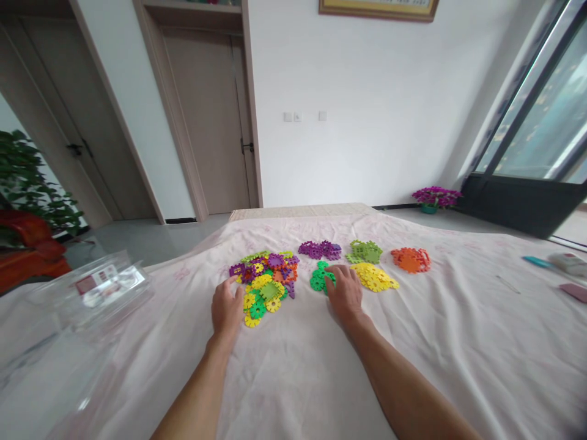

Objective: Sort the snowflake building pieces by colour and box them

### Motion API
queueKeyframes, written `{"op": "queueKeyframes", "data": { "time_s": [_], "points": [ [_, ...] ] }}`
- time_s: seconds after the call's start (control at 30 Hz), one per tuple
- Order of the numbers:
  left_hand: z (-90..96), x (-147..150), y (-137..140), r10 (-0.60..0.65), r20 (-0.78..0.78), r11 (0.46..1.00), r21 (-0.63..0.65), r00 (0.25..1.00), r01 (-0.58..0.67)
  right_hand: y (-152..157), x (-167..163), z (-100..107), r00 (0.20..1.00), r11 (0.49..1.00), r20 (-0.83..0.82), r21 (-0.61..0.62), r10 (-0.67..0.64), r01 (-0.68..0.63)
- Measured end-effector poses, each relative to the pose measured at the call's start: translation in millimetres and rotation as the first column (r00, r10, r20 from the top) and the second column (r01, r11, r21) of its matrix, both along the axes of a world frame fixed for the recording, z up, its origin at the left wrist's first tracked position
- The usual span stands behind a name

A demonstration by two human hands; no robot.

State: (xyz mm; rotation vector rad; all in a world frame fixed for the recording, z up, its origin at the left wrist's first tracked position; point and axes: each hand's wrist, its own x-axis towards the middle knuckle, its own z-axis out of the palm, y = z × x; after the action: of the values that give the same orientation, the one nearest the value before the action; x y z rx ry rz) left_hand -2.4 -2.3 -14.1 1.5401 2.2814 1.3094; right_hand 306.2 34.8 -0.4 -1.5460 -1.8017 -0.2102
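My left hand (226, 308) is at the near left edge of a mixed pile of plastic snowflake building discs (270, 289) in yellow, green, purple and orange. Its thumb and forefinger are apart, with nothing visible between them. My right hand (346, 292) reaches over the right side of a small heap of green discs (320, 278), its fingers bent but parted. The hand covers part of that heap, and I cannot make out a piece held in it. Just right of this hand lies a heap of yellow discs (375, 277).
Behind lie purple pieces (320, 249) and light green pieces (365, 252), with orange pieces (410, 260) to the right. A clear plastic box (101, 287) stands at left on the pale tablecloth (284, 379). A blue object (536, 261) and a reddish one (573, 292) are far right.
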Motion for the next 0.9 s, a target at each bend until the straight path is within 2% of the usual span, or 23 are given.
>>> {"op": "queueKeyframes", "data": {
  "time_s": [0.13,0.3,0.47,0.6,0.8,0.9],
  "points": [
    [1.7,2.9,1.5,-0.086,-0.19,0.99,-0.128,0.978,0.062,-11.5,-21.0,3.6,0.962,0.967,0.094,-0.01,0.256,-0.256],
    [-1.5,5.9,4.8,-0.128,-0.257,0.986,-0.14,0.958,0.094,-21.4,-53.2,10.4,0.856,0.872,0.172,-0.146,0.488,-0.467],
    [-1.1,6.1,5.2,-0.138,-0.268,0.984,-0.15,0.953,0.1,-13.6,-77.9,15.5,0.771,0.818,0.272,-0.187,0.575,-0.544],
    [0.8,7.2,4.6,-0.136,-0.262,0.982,-0.16,0.955,0.096,-1.1,-84.8,10.3,0.698,0.772,0.338,-0.19,0.631,-0.607],
    [3.6,9.2,3.5,-0.136,-0.263,0.981,-0.17,0.955,0.093,4.7,-78.3,6.1,0.668,0.732,0.341,-0.103,0.661,-0.673],
    [4.8,9.2,3.1,-0.141,-0.262,0.977,-0.194,0.955,0.092,5.5,-64.5,12.2,0.69,0.716,0.227,-0.048,0.687,-0.697]
  ]
}}
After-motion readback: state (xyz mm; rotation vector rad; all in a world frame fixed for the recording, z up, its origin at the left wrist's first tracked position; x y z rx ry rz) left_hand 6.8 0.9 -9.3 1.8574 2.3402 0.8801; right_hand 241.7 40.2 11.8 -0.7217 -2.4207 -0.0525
